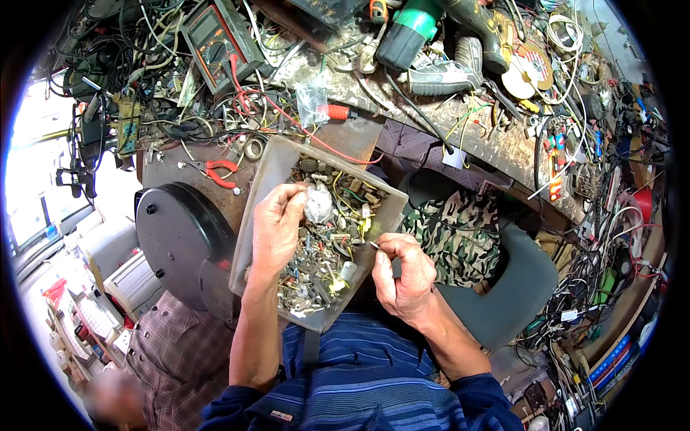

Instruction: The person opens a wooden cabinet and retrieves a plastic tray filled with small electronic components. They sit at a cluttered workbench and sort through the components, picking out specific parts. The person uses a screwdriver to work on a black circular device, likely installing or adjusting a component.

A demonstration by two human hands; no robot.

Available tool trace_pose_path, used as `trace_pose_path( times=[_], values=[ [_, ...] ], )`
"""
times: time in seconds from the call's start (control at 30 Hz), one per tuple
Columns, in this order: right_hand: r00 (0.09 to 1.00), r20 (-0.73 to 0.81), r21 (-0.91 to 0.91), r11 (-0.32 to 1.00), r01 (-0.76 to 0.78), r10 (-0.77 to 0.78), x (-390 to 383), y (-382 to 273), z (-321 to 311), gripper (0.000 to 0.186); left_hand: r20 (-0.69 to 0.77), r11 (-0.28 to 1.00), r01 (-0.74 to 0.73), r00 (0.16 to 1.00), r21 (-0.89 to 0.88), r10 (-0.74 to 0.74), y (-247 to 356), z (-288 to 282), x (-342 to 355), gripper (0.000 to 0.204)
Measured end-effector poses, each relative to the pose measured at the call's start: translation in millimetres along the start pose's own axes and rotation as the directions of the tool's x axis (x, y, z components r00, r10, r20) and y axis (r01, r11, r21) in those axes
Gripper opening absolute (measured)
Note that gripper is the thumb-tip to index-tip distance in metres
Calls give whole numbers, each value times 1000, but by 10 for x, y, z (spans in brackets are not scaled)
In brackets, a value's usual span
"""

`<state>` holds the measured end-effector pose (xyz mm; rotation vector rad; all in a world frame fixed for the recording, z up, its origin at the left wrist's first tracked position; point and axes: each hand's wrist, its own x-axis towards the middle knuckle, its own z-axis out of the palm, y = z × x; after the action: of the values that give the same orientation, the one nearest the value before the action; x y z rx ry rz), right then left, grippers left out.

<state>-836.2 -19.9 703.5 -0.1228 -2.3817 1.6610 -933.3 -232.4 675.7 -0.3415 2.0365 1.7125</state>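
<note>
A translucent plastic bin full of small screws, metal parts and bits of wire sits tilted in front of me. Over its far half, my left hand pinches a small crumpled clear plastic bag between thumb and fingers. What the bag contains is too unclear to tell. By the bin's right wall, my right hand is closed, thumb against forefinger. A tiny pale sliver sticks out at its fingertips, too small to name.
Red-handled pliers and a tape roll lie beyond the bin. A multimeter stands at the cluttered bench's back. To the left are a round black object and another person in a checked shirt; a grey chair stands right.
</note>
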Motion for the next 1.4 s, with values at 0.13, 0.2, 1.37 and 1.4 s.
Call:
trace_pose_path(
  times=[0.13,0.2,1.37,1.4],
  values=[
    [999,-40,-3,1000,31,-31,20,34,18,26,57,933,44,998,-356,-25,43,-52,-62,15],
    [999,-40,1,999,37,-37,31,30,25,25,61,888,29,998,-459,-2,9,-83,-93,16],
    [999,-22,10,999,38,-38,3,16,6,25,165,398,-218,973,891,162,335,829,61,82],
    [999,-22,22,999,43,-42,-3,26,9,24,138,375,-182,981,909,139,246,894,132,85]
  ],
)
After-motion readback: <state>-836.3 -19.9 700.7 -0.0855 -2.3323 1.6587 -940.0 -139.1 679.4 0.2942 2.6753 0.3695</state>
